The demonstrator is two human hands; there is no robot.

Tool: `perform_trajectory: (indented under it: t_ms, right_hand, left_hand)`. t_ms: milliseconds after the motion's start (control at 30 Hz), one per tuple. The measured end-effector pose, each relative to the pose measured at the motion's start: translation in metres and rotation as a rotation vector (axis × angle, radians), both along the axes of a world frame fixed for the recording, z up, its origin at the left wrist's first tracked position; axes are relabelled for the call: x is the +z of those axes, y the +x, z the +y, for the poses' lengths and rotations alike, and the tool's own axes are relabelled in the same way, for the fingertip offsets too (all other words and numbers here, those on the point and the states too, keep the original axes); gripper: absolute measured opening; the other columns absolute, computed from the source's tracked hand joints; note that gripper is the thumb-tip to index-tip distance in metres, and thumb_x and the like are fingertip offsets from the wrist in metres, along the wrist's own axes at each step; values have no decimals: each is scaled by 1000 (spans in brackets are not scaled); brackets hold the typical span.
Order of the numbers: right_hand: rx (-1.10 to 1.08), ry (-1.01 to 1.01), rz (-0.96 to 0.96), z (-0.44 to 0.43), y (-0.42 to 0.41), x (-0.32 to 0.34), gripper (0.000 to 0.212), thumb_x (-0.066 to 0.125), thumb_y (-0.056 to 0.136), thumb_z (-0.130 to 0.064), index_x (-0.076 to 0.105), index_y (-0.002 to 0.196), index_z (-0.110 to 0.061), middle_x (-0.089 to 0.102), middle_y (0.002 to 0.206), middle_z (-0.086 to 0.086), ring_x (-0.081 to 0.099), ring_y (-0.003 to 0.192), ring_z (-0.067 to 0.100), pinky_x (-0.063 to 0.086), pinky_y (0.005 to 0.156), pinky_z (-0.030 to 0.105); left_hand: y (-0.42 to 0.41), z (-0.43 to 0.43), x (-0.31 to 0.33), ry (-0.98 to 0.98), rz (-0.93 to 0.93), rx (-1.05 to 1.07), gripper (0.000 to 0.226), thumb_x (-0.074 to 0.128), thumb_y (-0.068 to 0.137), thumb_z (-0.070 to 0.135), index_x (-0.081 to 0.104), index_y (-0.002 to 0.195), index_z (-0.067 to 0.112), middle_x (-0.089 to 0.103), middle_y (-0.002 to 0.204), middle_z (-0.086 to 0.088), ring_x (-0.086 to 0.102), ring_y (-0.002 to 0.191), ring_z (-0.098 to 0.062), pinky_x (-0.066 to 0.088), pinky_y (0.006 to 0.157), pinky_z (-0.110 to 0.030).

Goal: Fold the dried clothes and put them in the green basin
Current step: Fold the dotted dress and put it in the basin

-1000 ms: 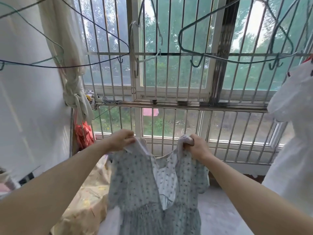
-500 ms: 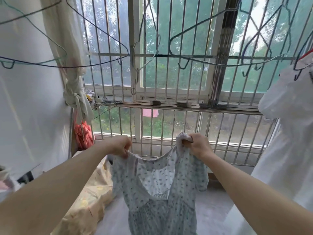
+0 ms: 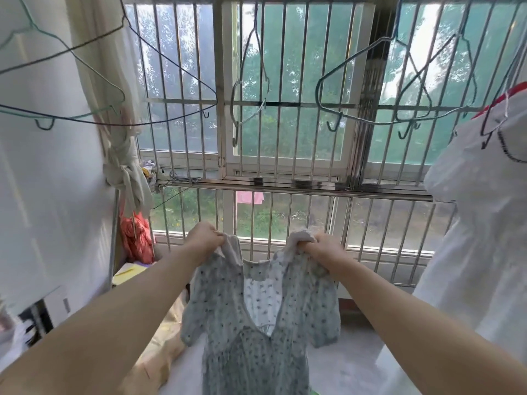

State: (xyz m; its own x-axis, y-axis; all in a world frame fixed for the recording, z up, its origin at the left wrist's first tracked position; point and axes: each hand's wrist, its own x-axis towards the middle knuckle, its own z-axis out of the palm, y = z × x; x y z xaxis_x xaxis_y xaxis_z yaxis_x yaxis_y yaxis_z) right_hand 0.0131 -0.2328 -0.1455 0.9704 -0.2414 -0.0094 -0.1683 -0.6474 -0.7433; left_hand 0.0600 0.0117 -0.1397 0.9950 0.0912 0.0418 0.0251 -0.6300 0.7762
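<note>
A pale blue-green dress with small dark dots (image 3: 256,332) hangs in front of me, spread by its shoulders. My left hand (image 3: 204,239) pinches the left shoulder and my right hand (image 3: 319,248) grips the right shoulder, both at the height of the lower window bars. The V neckline faces me and the skirt runs out of the bottom of the frame. A sliver of green (image 3: 313,392) shows at the bottom edge beside the skirt; I cannot tell what it is.
A white garment (image 3: 482,223) hangs on a hanger at the right. Several empty wire hangers (image 3: 370,89) dangle overhead along the barred window (image 3: 285,109). A tied curtain (image 3: 125,172) and a red bag (image 3: 137,238) are at the left, yellowish fabric (image 3: 159,352) lower left.
The dress has opened out flat between my hands, its folded front spread to show the neckline. My hands have kept their grips on the shoulders.
</note>
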Motion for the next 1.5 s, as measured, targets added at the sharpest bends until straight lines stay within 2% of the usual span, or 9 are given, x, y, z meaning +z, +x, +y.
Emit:
perform_trajectory:
  t_ms: [267, 600, 767, 900, 1033, 1133, 1233, 1367, 1500]
  right_hand:
    - [33, 692, 167, 28, 0, 5, 24, 60, 92, -27, 59, 91, -3, 63, 78, 10, 63, 72, 23, 54, 71, 35]
    - [291, 768, 14, 68, -7, 19, 9, 54, 90, 7, 58, 92, -1, 62, 85, 13, 65, 75, 21, 59, 62, 28]
    - [382, 680, -55, 66, -10, 19, 40, 40, 84, 25, 53, 112, 1, 59, 106, 16, 62, 102, 29, 58, 80, 34]
    - [387, 600, -137, 66, -10, 16, 52, 40, 81, 29, 59, 118, -2, 64, 115, 15, 60, 105, 23, 54, 88, 31]
    - [308, 221, -329, 62, -3, 13, 26, 73, 78, -4, 66, 80, -29, 62, 112, 8, 56, 106, 20, 46, 100, 39]
    - [222, 13, -393, 55, 3, 15, 42, 85, 65, -22, 55, 94, -24, 52, 111, 3, 50, 103, 17, 43, 87, 27]
    - [415, 193, -256, 49, 2, 15, 68, 84, 69, -18, 45, 125, -18, 57, 108, -1, 58, 99, 15, 50, 83, 23]
    - [458, 11, -258, 50, 1, 8, 28, 75, 80, -23, 68, 104, -12, 68, 85, 0, 64, 84, 20, 54, 77, 31]
    - [410, -6, -337, 54, 4, 6, 29, 76, 79, -25, 71, 97, -3, 69, 85, 14, 62, 74, 21, 52, 66, 32]
  left_hand:
    - [-16, -34, 19, -288, 4, -72, 17, 64, 87, 12, 54, 101, 8, 56, 87, -7, 54, 74, -15, 43, 58, -23]
    - [-29, -54, 25, -438, -67, -233, 22, 67, 87, 26, 52, 89, 10, 58, 90, -9, 58, 82, -17, 51, 68, -24]
    - [-30, -43, 24, -350, -133, -368, 65, 86, 65, 21, 43, 112, 7, 58, 102, -13, 60, 94, -22, 55, 77, -30]
    - [-27, -39, 19, -215, -245, -354, 51, 72, 70, -3, 38, 106, 9, 50, 94, -11, 53, 87, -20, 54, 73, -32]
    - [-23, -36, 15, -250, -189, -486, 44, 66, 70, -7, 39, 100, 11, 49, 86, -11, 52, 76, -18, 49, 60, -25]
    - [-23, -35, 17, -329, -186, -584, 38, 61, 71, -12, 42, 93, 13, 50, 82, -9, 50, 71, -14, 46, 55, -17]
    - [-23, -34, 20, -453, -176, -658, 35, 63, 64, -2, 45, 90, 13, 52, 78, -7, 49, 68, -12, 44, 55, -15]
    - [-20, -34, 16, -470, -147, -674, 33, 58, 60, 5, 46, 90, 12, 49, 75, -6, 46, 67, -13, 39, 55, -15]
    - [-16, -30, 5, -479, -121, -610, 44, 64, 64, 13, 47, 104, 7, 54, 87, -8, 53, 74, -13, 47, 59, -15]
